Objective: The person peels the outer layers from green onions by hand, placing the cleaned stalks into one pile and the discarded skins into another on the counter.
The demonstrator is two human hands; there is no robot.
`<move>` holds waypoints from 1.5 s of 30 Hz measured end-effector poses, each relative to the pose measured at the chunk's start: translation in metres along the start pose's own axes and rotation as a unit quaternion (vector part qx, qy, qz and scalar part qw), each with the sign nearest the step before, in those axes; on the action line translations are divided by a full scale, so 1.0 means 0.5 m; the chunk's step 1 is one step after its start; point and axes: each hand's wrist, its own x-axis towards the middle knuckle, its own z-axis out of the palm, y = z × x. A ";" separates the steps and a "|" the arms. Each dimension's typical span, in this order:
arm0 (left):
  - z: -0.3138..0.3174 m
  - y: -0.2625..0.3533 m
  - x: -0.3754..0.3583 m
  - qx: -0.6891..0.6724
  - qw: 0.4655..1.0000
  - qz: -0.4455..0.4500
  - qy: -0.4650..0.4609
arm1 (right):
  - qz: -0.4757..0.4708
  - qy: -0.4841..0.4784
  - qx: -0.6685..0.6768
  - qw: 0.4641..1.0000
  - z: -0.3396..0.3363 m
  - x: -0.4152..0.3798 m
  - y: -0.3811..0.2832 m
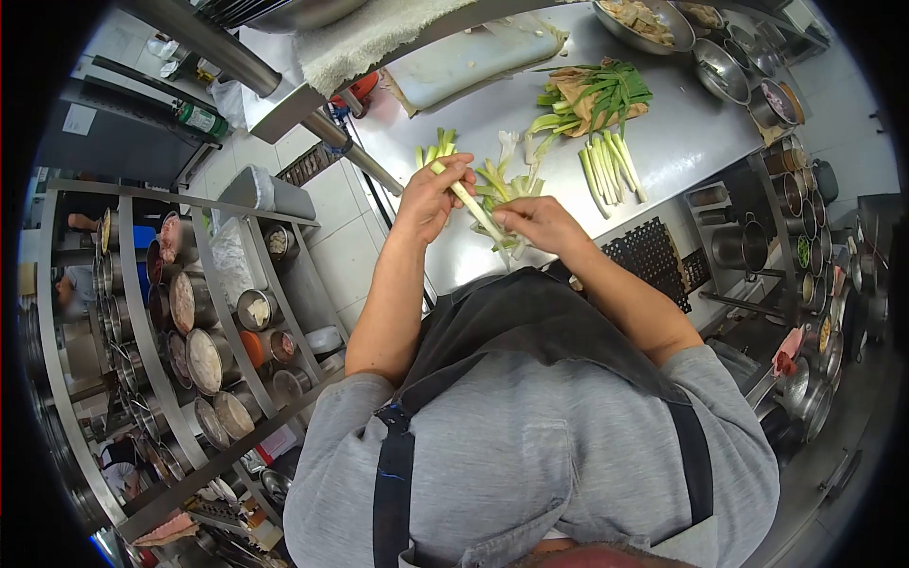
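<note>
In the head view I see two bare hands and one long, pale green-and-white stalk (pixel 473 208) above the shiny steel counter (pixel 705 128). The left hand (pixel 433 201) pinches its upper part; the right hand's (pixel 549 225) grip pinches its lower edge. To the right lie one cluster of trimmed pale stalks (pixel 609 172) and one leafy green bunch (pixel 620 95).

Passable to the right over bare, shiny steel tabletop (pixel 705 128) beyond straight, pale-green stalks (pixel 609 172), but hemmed in leftward by a round, slanting grey metal post (pixel 364 162).
</note>
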 end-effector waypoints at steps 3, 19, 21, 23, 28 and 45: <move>0.012 -0.009 0.002 -0.014 0.999 -0.004 -0.036 | 0.052 -0.068 0.091 0.992 0.017 -0.009 0.001; -0.146 -0.105 -0.012 0.275 0.943 -0.028 0.184 | 0.174 0.339 -0.222 0.897 -0.225 -0.055 0.305; -0.194 -0.144 0.009 0.496 0.844 -0.003 0.204 | 0.173 0.336 -0.229 0.897 -0.225 -0.048 0.298; -0.187 -0.152 0.003 0.571 0.795 0.006 0.203 | 0.171 0.333 -0.236 0.897 -0.213 -0.038 0.293; -0.119 -0.151 0.012 0.655 0.730 -0.008 0.195 | 0.065 0.379 -0.180 0.905 -0.173 -0.050 0.266; -0.045 -0.134 0.047 0.478 0.866 0.059 0.138 | -0.026 0.176 0.011 0.984 -0.067 -0.028 0.068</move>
